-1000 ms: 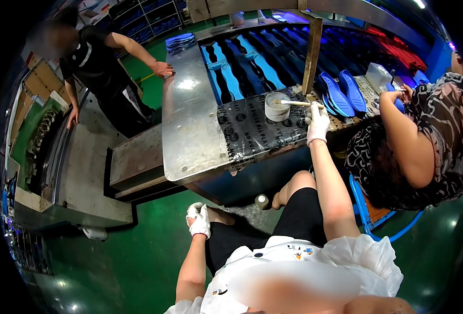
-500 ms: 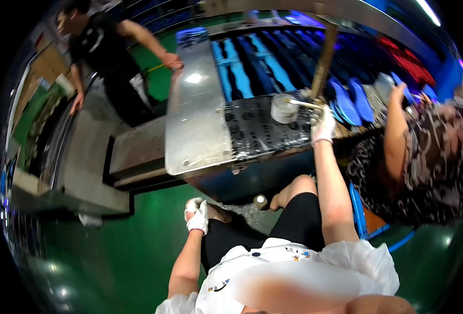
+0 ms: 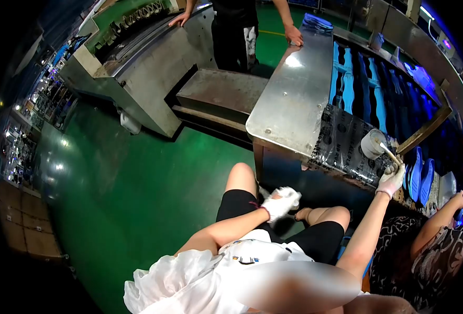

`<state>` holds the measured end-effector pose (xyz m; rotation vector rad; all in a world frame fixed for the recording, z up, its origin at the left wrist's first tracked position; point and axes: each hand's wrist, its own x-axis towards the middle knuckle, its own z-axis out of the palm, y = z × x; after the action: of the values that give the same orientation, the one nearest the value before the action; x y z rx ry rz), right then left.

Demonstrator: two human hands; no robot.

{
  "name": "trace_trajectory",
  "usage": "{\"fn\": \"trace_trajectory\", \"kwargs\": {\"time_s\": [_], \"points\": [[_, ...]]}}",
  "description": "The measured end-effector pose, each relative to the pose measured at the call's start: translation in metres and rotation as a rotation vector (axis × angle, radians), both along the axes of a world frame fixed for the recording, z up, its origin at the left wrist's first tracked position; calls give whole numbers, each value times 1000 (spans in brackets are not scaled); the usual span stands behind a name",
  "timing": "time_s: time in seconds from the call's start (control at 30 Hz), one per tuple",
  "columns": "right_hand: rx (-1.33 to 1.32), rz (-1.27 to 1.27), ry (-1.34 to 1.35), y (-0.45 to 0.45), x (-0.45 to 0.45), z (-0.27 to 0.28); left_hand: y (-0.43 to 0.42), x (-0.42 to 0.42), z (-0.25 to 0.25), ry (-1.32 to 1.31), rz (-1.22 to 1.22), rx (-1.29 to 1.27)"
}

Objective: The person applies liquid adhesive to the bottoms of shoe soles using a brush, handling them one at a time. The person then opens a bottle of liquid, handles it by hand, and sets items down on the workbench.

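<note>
My right hand point(image 3: 391, 179), in a white glove, grips a small brush point(image 3: 390, 153) with a pale handle. The brush's white end lies at the rim of a round white tub point(image 3: 373, 145). That tub stands on black printed plastic sheeting point(image 3: 341, 141) at the bench corner. My left hand point(image 3: 283, 204), gloved too, hovers above my lap near my knees. Motion blurs its fingers, so whether anything is in them is hidden. Right of my right hand, blue shoe soles point(image 3: 420, 175) stand side by side on the belt.
A steel plate point(image 3: 289, 94) covers the bench end, with light-blue strips point(image 3: 348, 83) beyond it. One person point(image 3: 235, 31) stands behind, a hand on the plate. At the right, another person's hand point(image 3: 458, 200) holds a blue sole. A metal step point(image 3: 216, 91) lies ahead.
My view has swung left. My left hand has come off my knee and moved inward over my lap. My right hand still holds the brush beside the tub.
</note>
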<state>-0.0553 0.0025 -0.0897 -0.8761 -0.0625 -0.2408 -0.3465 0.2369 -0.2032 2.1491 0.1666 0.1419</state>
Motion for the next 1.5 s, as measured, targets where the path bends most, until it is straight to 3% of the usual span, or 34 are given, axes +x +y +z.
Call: {"fn": "trace_trajectory", "kwargs": {"time_s": [0.1,0.2,0.27,0.37,0.4,0.47,0.5,0.53,0.57,0.6,0.63,0.67,0.7,0.77,0.83,0.93,0.97,1.07,1.23,1.43,1.5], "points": [[-11,-22,21,1,-1,2,-24,-14,-31,356,-427,236],[12,-98,59,3,2,-1,-21,-4,3,912,-821,454],[-1,-61,39,-3,6,-4,-20,-12,-6,699,-586,556],[-7,-7,15,-9,16,-16,-8,-3,-4,704,-452,302],[8,22,9,-16,25,-25,-7,-1,-27,678,-369,238],[-34,-46,54,3,1,-2,-5,-2,-14,657,-292,183],[-34,-56,82,1,-4,6,-4,-7,-41,526,-378,254],[-27,-37,122,8,-11,11,-5,-4,-58,363,-686,676],[-13,-25,159,13,-17,15,-6,-7,-62,367,-552,455],[7,-17,187,19,-22,20,-11,-5,-40,548,-459,251],[-29,-11,160,12,-18,10,-11,-4,-34,498,-542,269],[140,57,176,15,-17,15,-11,-5,-29,544,-472,128],[136,53,160,16,-15,15,-16,-3,-17,685,-417,156],[157,101,168,19,-5,3,-7,1,-58,728,-395,208],[39,10,319,25,-18,32,-5,6,-74,750,-472,263],[101,-21,140,27,-4,1,1,10,-78,687,-317,293],[110,-22,106,28,-5,1,-8,10,-44,753,-344,192],[84,-22,70,29,-7,0,-9,8,-45,716,-351,217],[72,-28,85,29,-7,2,-3,13,-77,696,-369,213],[55,-18,63,29,-9,2,23,22,-122,803,-582,-37],[49,-31,56,29,-9,3,13,20,-103,816,-548,-7]]}}
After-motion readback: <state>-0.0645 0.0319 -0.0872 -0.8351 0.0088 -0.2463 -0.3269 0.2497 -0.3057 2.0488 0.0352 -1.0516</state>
